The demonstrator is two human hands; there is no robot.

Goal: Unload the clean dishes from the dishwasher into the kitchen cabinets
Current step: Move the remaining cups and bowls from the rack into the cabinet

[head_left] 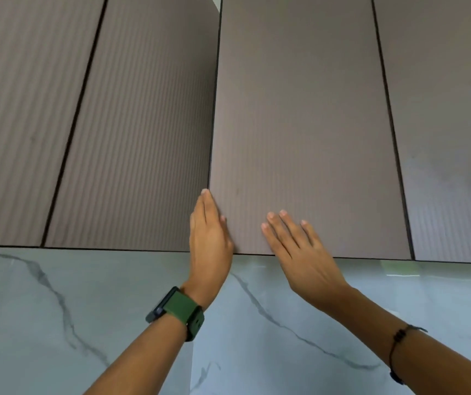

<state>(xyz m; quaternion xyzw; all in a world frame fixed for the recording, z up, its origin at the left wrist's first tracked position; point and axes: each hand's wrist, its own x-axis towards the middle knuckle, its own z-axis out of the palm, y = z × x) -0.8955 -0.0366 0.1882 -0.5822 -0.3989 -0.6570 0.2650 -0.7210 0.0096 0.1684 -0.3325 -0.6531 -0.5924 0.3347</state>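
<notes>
a run of upper kitchen cabinets fills the view, flat handle-less doors in a matt grey-brown with fine vertical ribbing, split by thin dark gaps; below them a pale marble-look wall (57, 309) with grey veins runs across.

at far left the cabinet doors (72, 124) sit flush and closed. next, the left hand (210, 238), a green-strapped watch (180, 312) on its wrist, stands edge-on at the left edge of the middle door (300, 124); its fingers are straight and held together, tips at the gap, probably feeling for the edge since there is no handle to grab. whether the fingertips are hooked behind the edge i cannot tell. that door looks to stand slightly proud of its neighbour, judging by the darker seam, so it may be just opening or just closing.

to the right, the right hand (300, 255) lies flat on the lower part of the same door, fingers straight and slightly spread, palm over the bottom edge, likely pressing or steadying the panel. a thin dark cord bracelet (399, 337) circles that wrist. further right another closed door (442, 166) carries a pale reflection.

no dishes and no dishwasher are in view; neither hand holds anything.
</notes>
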